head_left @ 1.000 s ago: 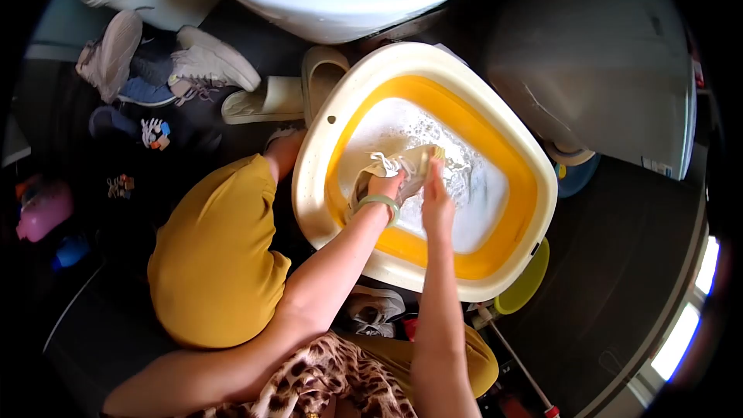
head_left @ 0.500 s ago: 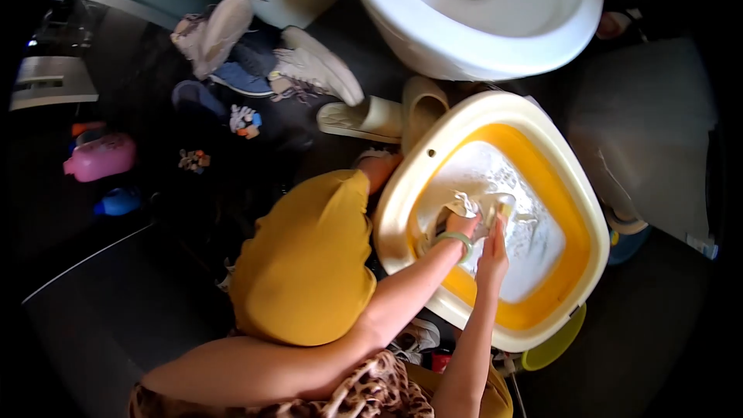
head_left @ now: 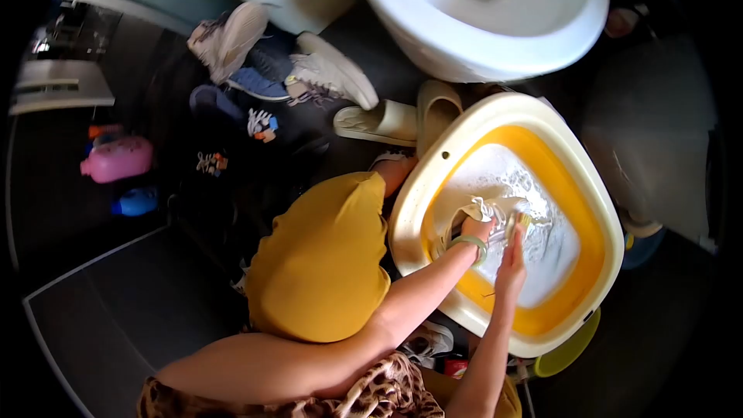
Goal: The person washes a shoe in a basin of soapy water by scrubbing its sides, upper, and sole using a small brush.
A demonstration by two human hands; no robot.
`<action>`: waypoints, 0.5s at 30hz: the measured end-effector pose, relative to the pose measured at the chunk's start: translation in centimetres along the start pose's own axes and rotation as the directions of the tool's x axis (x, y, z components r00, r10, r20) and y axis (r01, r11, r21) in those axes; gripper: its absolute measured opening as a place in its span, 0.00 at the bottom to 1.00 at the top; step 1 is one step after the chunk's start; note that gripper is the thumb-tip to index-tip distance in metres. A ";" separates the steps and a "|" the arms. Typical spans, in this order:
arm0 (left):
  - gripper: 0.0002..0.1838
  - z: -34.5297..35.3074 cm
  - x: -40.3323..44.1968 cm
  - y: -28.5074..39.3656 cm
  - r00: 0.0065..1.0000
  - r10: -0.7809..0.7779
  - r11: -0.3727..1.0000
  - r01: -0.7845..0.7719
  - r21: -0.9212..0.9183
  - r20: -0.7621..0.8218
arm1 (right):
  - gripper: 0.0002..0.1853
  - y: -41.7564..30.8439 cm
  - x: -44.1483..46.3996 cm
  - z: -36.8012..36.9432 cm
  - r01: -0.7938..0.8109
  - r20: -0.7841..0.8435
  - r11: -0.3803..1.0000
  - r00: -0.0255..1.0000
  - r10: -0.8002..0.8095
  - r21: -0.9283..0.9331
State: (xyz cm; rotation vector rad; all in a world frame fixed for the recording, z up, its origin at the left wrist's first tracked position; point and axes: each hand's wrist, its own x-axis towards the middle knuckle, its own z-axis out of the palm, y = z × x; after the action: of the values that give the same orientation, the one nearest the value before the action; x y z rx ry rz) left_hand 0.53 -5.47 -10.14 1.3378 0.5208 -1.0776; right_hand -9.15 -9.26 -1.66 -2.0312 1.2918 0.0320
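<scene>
My left hand (head_left: pixel 477 229), with a pale green bangle at its wrist, is closed on a cream-coloured shoe (head_left: pixel 503 203) with white laces, held tilted over the tub. Pressed against the shoe's side near its toe is a small brush (head_left: pixel 523 221) with yellowish bristles. My right hand (head_left: pixel 511 262) grips this brush, its fingers lying along the handle. Both hands are inside a cream and yellow washtub (head_left: pixel 596 209) that holds foamy, whitish water. Part of the shoe is hidden behind my left hand.
A toilet (head_left: pixel 495 54) stands beyond the tub. Beige slippers (head_left: pixel 379 122) lie at its far left edge, several sneakers (head_left: pixel 333 70) farther left. A pink bottle (head_left: pixel 120 159) stands at the left. Under the tub's near right edge is a green basin (head_left: pixel 569 348).
The whole view has shifted, so everything appears slightly farther right. My hands remain at the shoe with the brush against it; the brush has moved only slightly.
</scene>
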 end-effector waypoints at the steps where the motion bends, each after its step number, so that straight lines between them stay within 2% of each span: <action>1: 0.15 -0.1 -0.4 0.1 1.000 0.017 0.999 -0.017 0.047 0.003 | 0.24 0.5 1.5 -0.3 0.059 -0.043 0.998 0.997 -0.059 0.003; 3: 0.16 -0.5 -1.6 0.8 0.998 0.035 0.996 -0.038 0.084 0.044 | 0.24 2.7 5.3 -0.7 0.324 -0.157 0.940 0.928 -0.338 -0.112; 4: 0.17 -0.7 -2.4 1.5 0.996 0.035 0.996 -0.041 0.074 0.083 | 0.24 4.3 6.8 -0.5 0.287 -0.127 0.955 0.947 -0.295 -0.077; 5: 0.18 -1.2 -3.1 2.6 0.986 0.101 0.991 -0.111 0.070 0.131 | 0.24 4.0 7.0 -0.8 0.245 -0.096 0.968 0.964 -0.249 -0.045; 6: 0.18 -1.5 -2.3 2.5 0.988 -0.032 0.996 0.019 0.087 0.152 | 0.24 3.8 6.1 -1.0 0.164 -0.065 0.984 0.983 -0.169 -0.070; 8: 0.15 -1.3 -3.1 3.8 0.989 -0.114 0.993 0.115 -0.005 0.095 | 0.24 0.8 2.5 0.2 0.154 -0.065 0.986 0.985 -0.158 -0.061; 9: 0.15 -1.1 -3.5 4.6 0.973 -0.225 0.970 0.229 -0.081 0.061 | 0.24 0.1 0.6 1.1 0.227 -0.089 0.973 0.969 -0.229 -0.029; 11: 0.15 -1.2 -3.8 4.1 0.957 -0.276 0.910 0.291 -0.294 0.092 | 0.23 -0.9 -1.7 1.7 0.151 -0.131 0.985 0.978 -0.160 -0.081; 12: 0.15 -1.4 -3.5 3.5 0.954 -0.281 0.913 0.299 -0.277 0.102 | 0.20 -0.8 -1.1 1.6 0.043 -0.087 0.998 0.995 -0.047 -0.053; 13: 0.15 -1.6 -3.1 2.7 0.973 -0.208 0.958 0.223 -0.179 0.099 | 0.20 -0.8 -0.1 1.2 0.025 -0.106 0.999 0.994 -0.030 -0.048; 14: 0.15 -1.5 -2.8 2.2 0.986 -0.129 0.987 0.138 -0.085 0.106 | 0.20 -0.7 1.4 0.6 -0.024 -0.118 0.994 0.993 0.011 -0.111; 15: 0.15 -1.5 -3.0 2.4 0.985 -0.130 0.987 0.139 -0.080 0.117 | 0.19 -0.6 2.9 0.0 -0.067 -0.124 0.982 0.991 0.045 -0.178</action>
State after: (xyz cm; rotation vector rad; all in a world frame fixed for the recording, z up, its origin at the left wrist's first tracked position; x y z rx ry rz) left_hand 1.54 -3.38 -6.75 1.1714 0.5754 -1.2192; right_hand -7.21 -11.39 -2.40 -2.1787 1.4670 0.0570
